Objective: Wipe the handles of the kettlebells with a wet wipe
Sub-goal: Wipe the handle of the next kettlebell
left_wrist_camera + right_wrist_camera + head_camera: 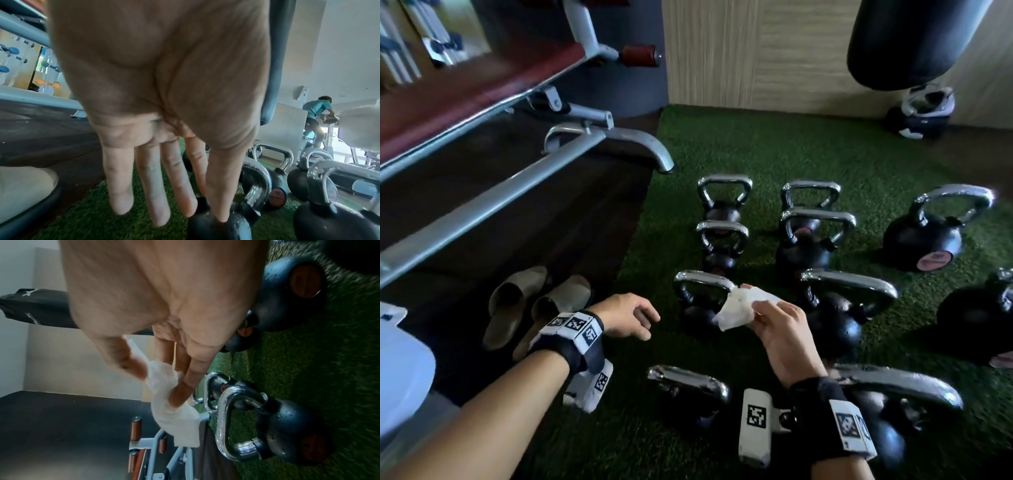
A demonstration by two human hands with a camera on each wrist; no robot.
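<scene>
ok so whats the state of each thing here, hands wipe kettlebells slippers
left hand: fingers relaxed, holding nothing
right hand: pinching the wet wipe
wet wipe: crumpled, lifted beside a chrome handle; contact unclear
nearest kettlebell: upright on the green turf
other kettlebells: upright on the turf, none gripped
slippers: a pair side by side on the dark floor

Under me a green artificial-turf mat (774, 150) meets dark wood-look flooring (571, 219) along its left edge. A grey steel-framed weight bench with maroon padding (493, 82) stands on that dark floor, a pair of beige slippers (534, 305) beside it. Pale wood-grain wall panelling (756, 51) rises beyond the mat's far edge, a black punching bag (914, 41) hanging before it.
</scene>
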